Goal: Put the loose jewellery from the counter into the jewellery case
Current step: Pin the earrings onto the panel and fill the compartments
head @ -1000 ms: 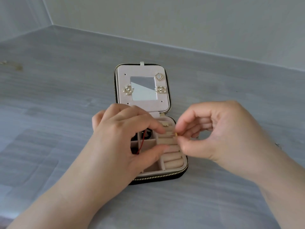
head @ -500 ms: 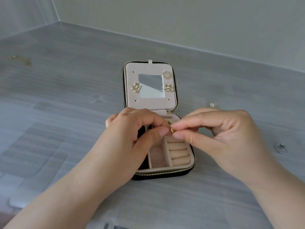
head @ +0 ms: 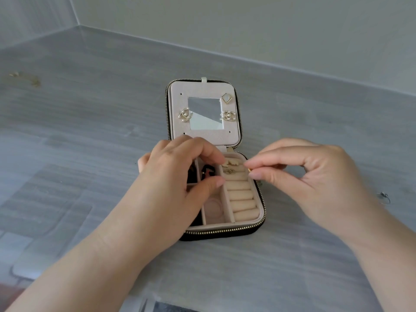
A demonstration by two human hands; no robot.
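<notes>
Plainly, on the grey desk [head: 90, 154] lies the open jewellery case [head: 225, 229]. The left hand [head: 180, 176] arches over its left compartments, loosely curled, thumb and forefinger apart, holding nothing visible. The right hand [head: 315, 176] pinches a tiny gold piece [head: 249, 170] above the ring rolls; it looks light, slippery and easily dropped, so a fingertip nip suits it.

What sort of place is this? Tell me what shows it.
Probably a home, perhaps a dressing or bathroom corner: a grey wood-grain counter meets plain walls, and an open jewellery case with a mirror sits on it.
</notes>
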